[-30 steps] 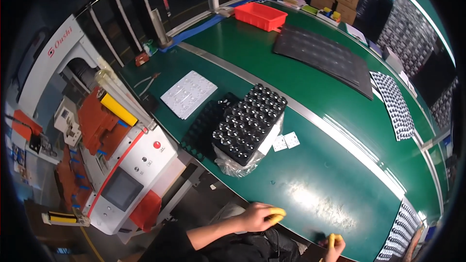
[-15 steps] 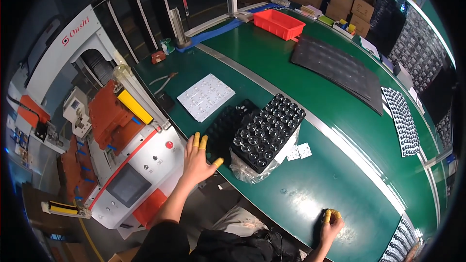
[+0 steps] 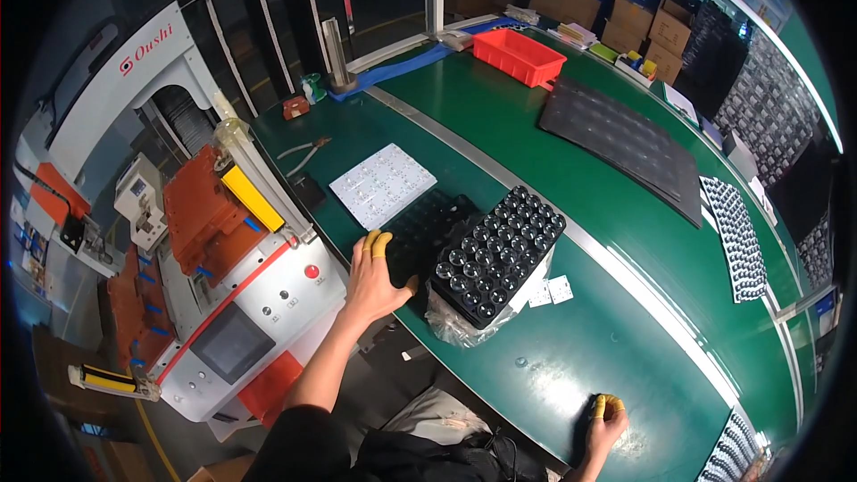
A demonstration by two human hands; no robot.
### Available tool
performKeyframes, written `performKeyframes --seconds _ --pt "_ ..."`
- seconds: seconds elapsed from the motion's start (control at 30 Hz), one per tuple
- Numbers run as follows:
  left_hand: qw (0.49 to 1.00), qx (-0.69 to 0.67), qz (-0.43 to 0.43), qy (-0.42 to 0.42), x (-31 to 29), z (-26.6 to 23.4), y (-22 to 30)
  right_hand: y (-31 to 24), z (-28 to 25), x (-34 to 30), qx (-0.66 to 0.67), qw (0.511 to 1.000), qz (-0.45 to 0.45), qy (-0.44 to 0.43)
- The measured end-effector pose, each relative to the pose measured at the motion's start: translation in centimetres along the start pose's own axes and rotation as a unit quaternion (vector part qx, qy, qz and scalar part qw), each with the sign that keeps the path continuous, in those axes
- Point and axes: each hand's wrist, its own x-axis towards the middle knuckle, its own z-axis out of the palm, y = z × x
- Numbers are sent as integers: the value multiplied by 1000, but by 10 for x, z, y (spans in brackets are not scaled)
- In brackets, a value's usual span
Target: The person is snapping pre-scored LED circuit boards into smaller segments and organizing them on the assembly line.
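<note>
My left hand (image 3: 373,284), with yellow finger cots on some fingers, reaches over the near table edge, thumb and fingers apart. It is beside a dark tray (image 3: 427,221) lying in shadow; whether it touches the tray I cannot tell. Just right of that, a black tray of round clear lenses (image 3: 500,250) sits raised on a stack in clear plastic wrap (image 3: 464,330). Beyond the hand lies a white circuit board panel (image 3: 382,186). Farther right, my right hand (image 3: 607,427) rests on the table, its cot-covered fingers curled together; anything inside them is hidden.
Two small white boards (image 3: 549,291) lie beside the lens stack. Pliers (image 3: 303,156) lie at the far left of the green table (image 3: 643,348). Left stands a white machine with a control panel (image 3: 237,339). Black sheets (image 3: 620,143) and a red bin (image 3: 518,55) are farther back.
My left hand has moved forward and slightly right, closer to the dark tray. My right hand stays curled in about the same place. The view has shifted slightly.
</note>
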Motion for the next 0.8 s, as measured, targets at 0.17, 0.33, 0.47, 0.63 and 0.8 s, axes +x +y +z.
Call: performKeyframes --seconds 0.17,0.33,0.47,0.63,0.8 --pt "998 26 18 -58 12 10 0 -3 2 1 -9 1000 -2 4" --pt "998 2 -1 -70 8 16 -4 -3 3 1 0 1000 -3 3" --pt "997 -56 -5 -45 10 14 -9 5 0 -1 9 1000 3 -1" --pt "992 -109 -14 55 8 17 -23 3 2 0 13 1000 3 -3" --pt "983 -118 -17 138 6 7 -27 7 2 2 4 1000 3 3"
